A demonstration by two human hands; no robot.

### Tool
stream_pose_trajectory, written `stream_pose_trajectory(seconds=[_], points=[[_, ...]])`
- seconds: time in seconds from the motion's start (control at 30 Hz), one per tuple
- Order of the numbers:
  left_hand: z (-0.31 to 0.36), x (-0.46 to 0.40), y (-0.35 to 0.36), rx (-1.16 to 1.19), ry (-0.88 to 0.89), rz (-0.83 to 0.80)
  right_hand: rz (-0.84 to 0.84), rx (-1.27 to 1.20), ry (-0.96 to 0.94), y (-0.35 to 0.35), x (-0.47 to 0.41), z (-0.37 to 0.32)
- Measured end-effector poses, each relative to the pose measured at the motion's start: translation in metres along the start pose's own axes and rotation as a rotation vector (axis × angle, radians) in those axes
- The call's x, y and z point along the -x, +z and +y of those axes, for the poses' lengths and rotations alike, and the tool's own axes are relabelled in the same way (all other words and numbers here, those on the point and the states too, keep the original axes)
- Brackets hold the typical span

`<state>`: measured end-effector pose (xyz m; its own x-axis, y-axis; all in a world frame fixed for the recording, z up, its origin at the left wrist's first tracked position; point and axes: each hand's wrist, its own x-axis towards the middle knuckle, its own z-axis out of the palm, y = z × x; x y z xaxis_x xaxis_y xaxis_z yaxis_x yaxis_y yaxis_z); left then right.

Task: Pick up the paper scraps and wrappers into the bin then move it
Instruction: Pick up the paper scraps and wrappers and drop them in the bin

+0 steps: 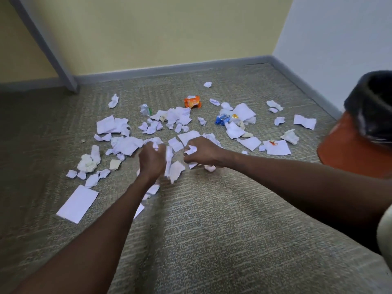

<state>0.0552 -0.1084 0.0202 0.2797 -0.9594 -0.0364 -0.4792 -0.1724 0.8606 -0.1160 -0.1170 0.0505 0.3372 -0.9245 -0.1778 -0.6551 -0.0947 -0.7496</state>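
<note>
Now both hands low over carpet (212, 219): left grip (151, 159) clamped on torn paper scraps (172, 166), right grip (202, 152) clamped on a white scrap (191, 150). Orange bin (358, 143) w/ black liner sits well right of right grip, orange wrapper (192, 101) beyond both.

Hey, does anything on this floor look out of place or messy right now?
Yes. Torn paper scraps lie strewn across the carpet, with an orange wrapper and a blue wrapper among them. The orange bin stands at the right. Both the left hand and the right hand hold scraps.
</note>
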Motion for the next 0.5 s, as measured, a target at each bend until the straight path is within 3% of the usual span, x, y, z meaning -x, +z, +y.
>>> stream_pose_trajectory(seconds=[0.2, 0.5], points=[[0.075, 0.0, 0.064, 0.359, -0.035, -0.136, 0.279, -0.155, 0.124, -0.073, 0.038, 0.025], [0.189, 0.031, 0.162, 0.585, -0.108, -0.305, 0.644, -0.291, 0.225, -0.187, 0.102, 0.056]])
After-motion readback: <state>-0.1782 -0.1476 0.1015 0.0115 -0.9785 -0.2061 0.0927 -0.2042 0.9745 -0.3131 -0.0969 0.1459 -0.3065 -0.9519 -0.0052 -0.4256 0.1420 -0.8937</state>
